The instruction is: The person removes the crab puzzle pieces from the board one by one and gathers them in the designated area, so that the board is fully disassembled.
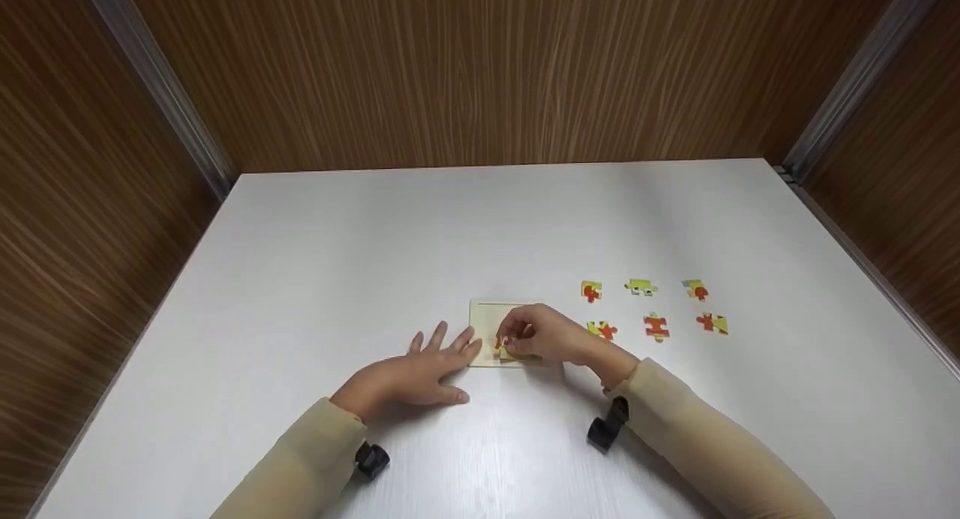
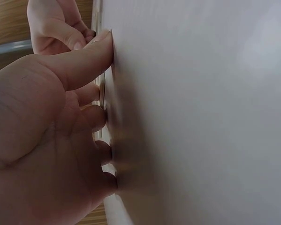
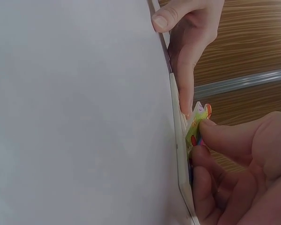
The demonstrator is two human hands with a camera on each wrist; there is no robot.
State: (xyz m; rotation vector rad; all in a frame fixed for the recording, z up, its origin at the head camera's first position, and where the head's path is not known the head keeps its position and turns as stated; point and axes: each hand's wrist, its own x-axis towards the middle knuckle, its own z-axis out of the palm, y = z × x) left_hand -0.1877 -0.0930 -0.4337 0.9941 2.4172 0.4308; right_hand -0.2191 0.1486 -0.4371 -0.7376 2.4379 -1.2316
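Observation:
A pale puzzle board (image 1: 487,316) with a raised rim lies on the white table. My left hand (image 1: 420,373) rests flat and spread at its left side, fingertips on the board's edge and the table. Over the board, my right hand (image 1: 544,335) pinches a colourful puzzle piece (image 3: 196,123) between thumb and fingers. In the right wrist view that piece stands tilted against the board's rim (image 3: 180,150). The right fingers hide much of the board's right part, where some coloured surface shows beneath them. The left wrist view shows the left hand's thumb and fingertips (image 2: 100,117) touching down.
Several loose jigsaw pieces lie in two rows right of the board, among them a red-and-yellow piece (image 1: 591,291), a yellow piece (image 1: 641,286) and a red piece (image 1: 656,327). Brown wood-grain panels (image 1: 480,76) enclose the white table (image 1: 337,241) at the back and sides.

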